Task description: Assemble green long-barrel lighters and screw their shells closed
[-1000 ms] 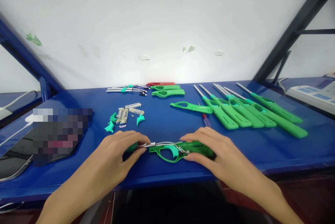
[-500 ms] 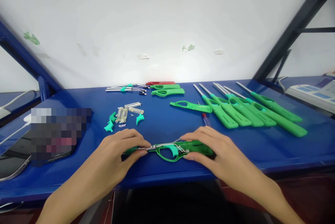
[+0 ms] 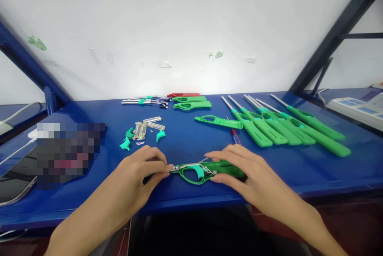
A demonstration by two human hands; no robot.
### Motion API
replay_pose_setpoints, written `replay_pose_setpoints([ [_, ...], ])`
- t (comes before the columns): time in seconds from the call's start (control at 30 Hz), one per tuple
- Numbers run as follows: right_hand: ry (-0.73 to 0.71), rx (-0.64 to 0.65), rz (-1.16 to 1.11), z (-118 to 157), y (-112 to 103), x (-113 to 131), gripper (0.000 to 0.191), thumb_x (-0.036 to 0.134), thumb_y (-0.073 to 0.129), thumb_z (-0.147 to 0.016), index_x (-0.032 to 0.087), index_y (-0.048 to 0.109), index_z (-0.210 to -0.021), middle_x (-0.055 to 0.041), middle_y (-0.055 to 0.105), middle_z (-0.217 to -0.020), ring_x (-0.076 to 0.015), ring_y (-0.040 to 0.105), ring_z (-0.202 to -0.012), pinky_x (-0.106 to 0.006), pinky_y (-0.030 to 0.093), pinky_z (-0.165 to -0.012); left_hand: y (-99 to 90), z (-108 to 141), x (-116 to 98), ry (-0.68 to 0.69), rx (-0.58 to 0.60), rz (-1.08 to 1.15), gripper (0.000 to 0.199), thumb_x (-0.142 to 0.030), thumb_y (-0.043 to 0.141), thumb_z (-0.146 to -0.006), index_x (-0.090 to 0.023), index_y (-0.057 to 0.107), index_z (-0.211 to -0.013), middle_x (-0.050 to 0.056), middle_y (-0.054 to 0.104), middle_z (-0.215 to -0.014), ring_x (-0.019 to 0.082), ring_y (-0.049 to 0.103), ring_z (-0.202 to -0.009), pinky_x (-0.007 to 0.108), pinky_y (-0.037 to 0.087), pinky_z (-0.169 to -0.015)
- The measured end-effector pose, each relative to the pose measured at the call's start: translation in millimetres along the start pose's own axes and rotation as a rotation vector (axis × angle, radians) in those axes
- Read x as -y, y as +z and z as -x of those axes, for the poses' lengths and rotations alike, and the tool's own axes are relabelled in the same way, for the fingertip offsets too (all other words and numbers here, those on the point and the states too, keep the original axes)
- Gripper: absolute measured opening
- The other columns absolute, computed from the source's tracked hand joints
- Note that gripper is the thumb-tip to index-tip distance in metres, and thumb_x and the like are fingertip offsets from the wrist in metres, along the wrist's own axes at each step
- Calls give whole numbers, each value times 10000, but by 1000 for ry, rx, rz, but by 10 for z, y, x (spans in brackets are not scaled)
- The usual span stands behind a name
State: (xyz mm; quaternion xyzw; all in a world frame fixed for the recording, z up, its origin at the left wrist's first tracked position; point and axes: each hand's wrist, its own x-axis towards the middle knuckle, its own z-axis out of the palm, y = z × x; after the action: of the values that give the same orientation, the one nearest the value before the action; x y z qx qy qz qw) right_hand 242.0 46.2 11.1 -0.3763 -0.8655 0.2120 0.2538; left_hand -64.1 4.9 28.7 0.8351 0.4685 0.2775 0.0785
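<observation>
A green utility lighter (image 3: 191, 181) lies opened at the table's front, its inside facing up. Within the shell show a teal trigger (image 3: 197, 171), thin white wires (image 3: 207, 169) and a thin tube along the upper edge. My left hand (image 3: 146, 170) is closed, thumb and fingers pinching the metal rod at the lighter's nose. My right hand (image 3: 239, 166) grips the handle part from above, thumb on the near side, covering some of it. Behind it lie a loose green half shell (image 3: 221, 122) and a small screwdriver (image 3: 236, 136).
Several green lighters (image 3: 284, 126) with metal rods lie at right. Clear fuel tanks (image 3: 140, 130) and teal triggers (image 3: 127, 140) lie left of centre. Rods with wires (image 3: 143, 101) and green shells (image 3: 193, 105) are near the wall. A phone (image 3: 18, 180) lies at left.
The left fingers have shifted slightly at the nose, still pinching the metal rod. My right hand keeps its grip on the handle; the lighter has hardly moved.
</observation>
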Motion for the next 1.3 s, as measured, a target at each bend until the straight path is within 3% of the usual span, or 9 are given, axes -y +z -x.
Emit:
replay_pose_setpoints([
  [0.13,-37,-7,78,23,21,-19,490,433,624,-1073,425,537,-1556,-30,690,-1381,-261,663,-1238,-455,550,-1092,24,14,-112,-30,18,-63,204,-291,576,-1088,-267,773,-1041,37,691,-1082,203,667,-963,346,538,-864],
  [0.3,-95,80,135,22,22,-16,472,408,555,-1109,453,512,-1577,11,605,-1568,-272,563,-1406,-552,431,-1232,178,-48,-151,0,-47,-36,200,-243,547,-1112,-257,744,-1080,23,682,-1070,170,673,-914,310,527,-830],
  [0.5,-108,134,113,-4,-13,36,439,363,495,-1136,489,538,-1554,20,646,-1496,-263,562,-1338,-514,504,-1150,238,-62,-127,54,-27,-5,291,-155,509,-1113,-300,722,-1249,13,663,-1131,140,675,-941,264,516,-801],
  [0.7,-115,92,91,-9,-15,37,419,350,526,-1122,440,595,-1526,-32,678,-1443,-285,598,-1311,-533,523,-1136,225,-49,-135,67,-33,-13,312,-147,495,-1109,-289,742,-1237,32,662,-1120,154,671,-929,280,527,-786],
  [0.93,-123,79,79,0,-6,27,397,344,542,-1117,427,629,-1496,-28,688,-1436,-285,604,-1302,-522,531,-1127,255,-53,-142,105,-37,-9,304,-107,496,-1103,-267,715,-1240,34,642,-1119,162,641,-939,302,513,-807],
  [1.13,-146,64,57,12,14,30,375,326,558,-1115,342,643,-1480,-7,712,-1423,-261,597,-1255,-450,565,-1058,251,-45,-153,113,-30,-8,332,-78,482,-1096,-258,697,-1275,40,623,-1138,167,619,-959,324,511,-822],
  [1.3,-145,28,83,22,42,21,369,335,560,-1116,276,649,-1469,-10,703,-1459,-243,600,-1262,-434,551,-1088,243,-52,-158,118,-31,2,339,-71,491,-1092,-260,695,-1285,35,620,-1142,165,618,-964,327,512,-823],
])
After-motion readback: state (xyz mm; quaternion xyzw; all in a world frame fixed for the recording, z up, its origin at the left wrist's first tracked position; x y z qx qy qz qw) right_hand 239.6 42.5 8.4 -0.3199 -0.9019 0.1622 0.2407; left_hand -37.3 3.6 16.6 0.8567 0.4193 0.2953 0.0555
